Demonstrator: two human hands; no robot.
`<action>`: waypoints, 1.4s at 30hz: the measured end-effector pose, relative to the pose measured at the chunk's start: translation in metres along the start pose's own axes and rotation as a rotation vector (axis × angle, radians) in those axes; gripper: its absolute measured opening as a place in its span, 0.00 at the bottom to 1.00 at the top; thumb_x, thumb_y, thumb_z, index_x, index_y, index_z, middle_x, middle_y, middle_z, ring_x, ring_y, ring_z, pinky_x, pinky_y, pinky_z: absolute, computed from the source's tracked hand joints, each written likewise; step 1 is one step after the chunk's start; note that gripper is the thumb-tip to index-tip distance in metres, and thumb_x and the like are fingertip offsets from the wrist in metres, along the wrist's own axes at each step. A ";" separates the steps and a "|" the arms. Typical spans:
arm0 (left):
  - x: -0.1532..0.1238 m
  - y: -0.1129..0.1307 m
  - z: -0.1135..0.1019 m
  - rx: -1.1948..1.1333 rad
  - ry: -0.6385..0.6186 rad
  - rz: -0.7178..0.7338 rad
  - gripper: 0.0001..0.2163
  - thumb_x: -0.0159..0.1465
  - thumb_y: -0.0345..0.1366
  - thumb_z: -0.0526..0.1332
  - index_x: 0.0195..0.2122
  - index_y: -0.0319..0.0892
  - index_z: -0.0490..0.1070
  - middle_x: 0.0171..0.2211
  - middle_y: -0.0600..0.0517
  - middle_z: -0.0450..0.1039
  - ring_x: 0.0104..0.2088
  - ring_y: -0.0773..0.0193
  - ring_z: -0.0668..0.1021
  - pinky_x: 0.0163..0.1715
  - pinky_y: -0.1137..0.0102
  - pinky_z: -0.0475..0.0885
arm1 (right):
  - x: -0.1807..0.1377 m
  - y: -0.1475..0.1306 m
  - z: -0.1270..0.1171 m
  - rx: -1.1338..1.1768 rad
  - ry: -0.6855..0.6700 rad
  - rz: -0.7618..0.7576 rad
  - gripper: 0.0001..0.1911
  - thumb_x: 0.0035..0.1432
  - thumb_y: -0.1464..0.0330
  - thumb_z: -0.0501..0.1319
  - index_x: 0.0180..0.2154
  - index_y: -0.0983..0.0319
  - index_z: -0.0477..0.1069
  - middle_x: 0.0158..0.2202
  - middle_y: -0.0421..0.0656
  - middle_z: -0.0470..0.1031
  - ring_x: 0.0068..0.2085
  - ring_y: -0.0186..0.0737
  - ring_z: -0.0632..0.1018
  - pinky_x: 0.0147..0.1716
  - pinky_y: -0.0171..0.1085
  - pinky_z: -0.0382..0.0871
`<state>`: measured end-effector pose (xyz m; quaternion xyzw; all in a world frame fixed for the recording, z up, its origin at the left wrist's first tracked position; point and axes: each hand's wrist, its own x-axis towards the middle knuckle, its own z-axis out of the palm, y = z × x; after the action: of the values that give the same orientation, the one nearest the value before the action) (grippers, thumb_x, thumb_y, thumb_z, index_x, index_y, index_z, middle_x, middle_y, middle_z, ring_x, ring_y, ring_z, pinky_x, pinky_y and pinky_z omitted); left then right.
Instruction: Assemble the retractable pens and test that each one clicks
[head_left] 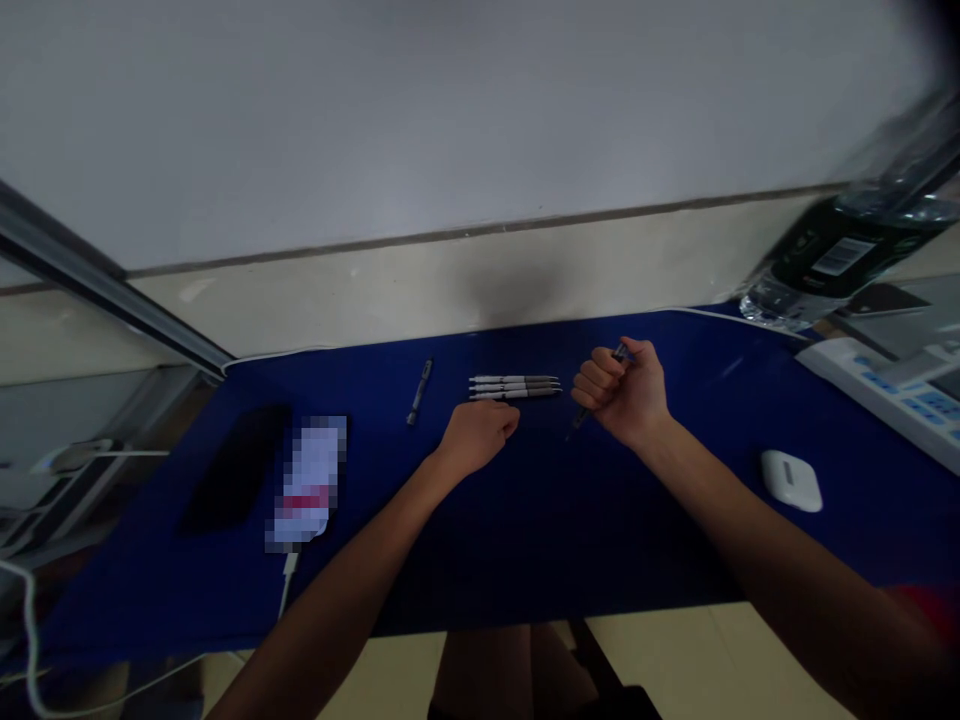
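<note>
My right hand [624, 390] is closed in a fist round a dark pen [579, 418], whose ends stick out above the thumb and below the fist. My left hand [480, 435] rests on the blue cloth [540, 520] with its fingers curled; what they hold, if anything, is hidden. Just beyond the left hand three white-and-grey pens [514, 387] lie side by side. A single dark pen [420, 391] lies apart, further left.
A black phone [238, 478] and a pixelated phone [309, 482] on a white cable lie at the left. A white earbud case [792, 480] sits at the right, a water bottle [847, 255] and a keyboard-like device [892, 390] at the far right. A wall stands behind.
</note>
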<state>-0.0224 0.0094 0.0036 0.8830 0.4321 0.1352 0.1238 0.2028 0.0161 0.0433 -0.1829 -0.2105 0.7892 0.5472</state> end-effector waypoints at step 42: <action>0.000 -0.001 0.000 -0.009 -0.007 -0.016 0.11 0.55 0.21 0.51 0.24 0.42 0.68 0.25 0.56 0.71 0.29 0.68 0.72 0.29 0.72 0.58 | 0.003 0.001 -0.002 0.030 0.038 -0.016 0.25 0.56 0.56 0.52 0.17 0.57 0.41 0.13 0.33 0.43 0.16 0.30 0.46 0.14 0.35 0.44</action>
<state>-0.0228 0.0100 0.0030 0.8793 0.4383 0.1330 0.1306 0.2024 0.0191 0.0412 -0.1880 -0.1893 0.7843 0.5601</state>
